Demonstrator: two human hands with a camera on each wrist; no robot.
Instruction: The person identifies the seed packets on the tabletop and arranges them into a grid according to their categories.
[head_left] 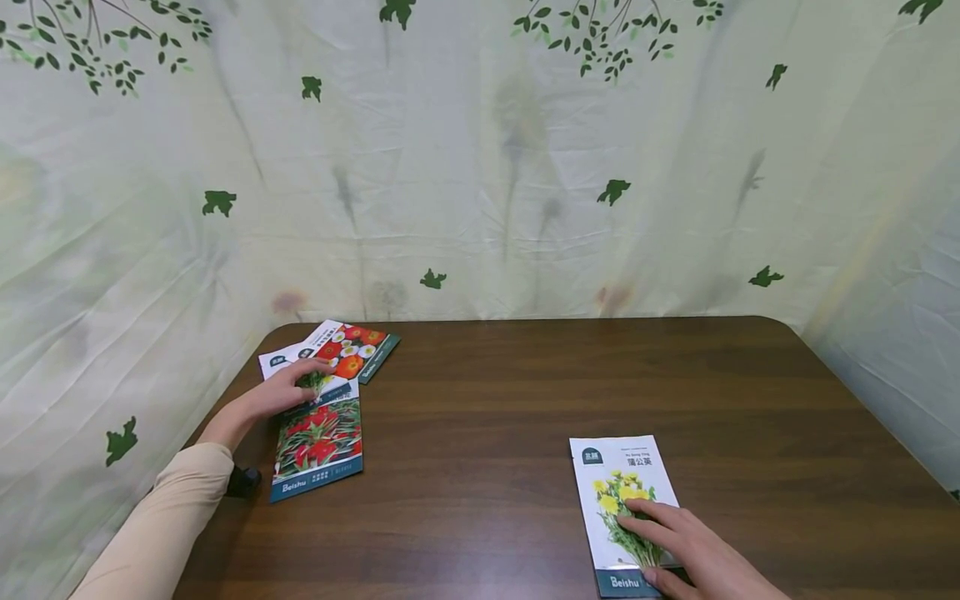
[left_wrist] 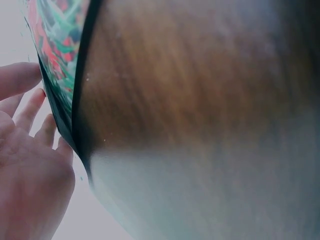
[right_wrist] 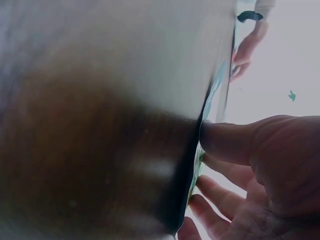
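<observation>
On the left of the table, my left hand (head_left: 279, 392) rests its outstretched fingers on a fanned pile of seed packets. The pile's front packet (head_left: 322, 437) pictures red flowers above a blue band. Behind it lies a packet with red, orange and white flowers (head_left: 348, 350), and part of another, white packet shows beneath the hand. At the front right, my right hand (head_left: 693, 546) lies on a white seed packet with yellow flowers (head_left: 611, 533), its fingers spread over the picture. In the right wrist view the thumb (right_wrist: 227, 140) touches that packet's edge, seen nearly side-on.
The brown wooden table (head_left: 465, 433) has rounded far corners. A pale curtain (head_left: 480, 167) printed with green leaves hangs behind it and along both sides. There is a dark band (head_left: 243, 482) by the left wrist.
</observation>
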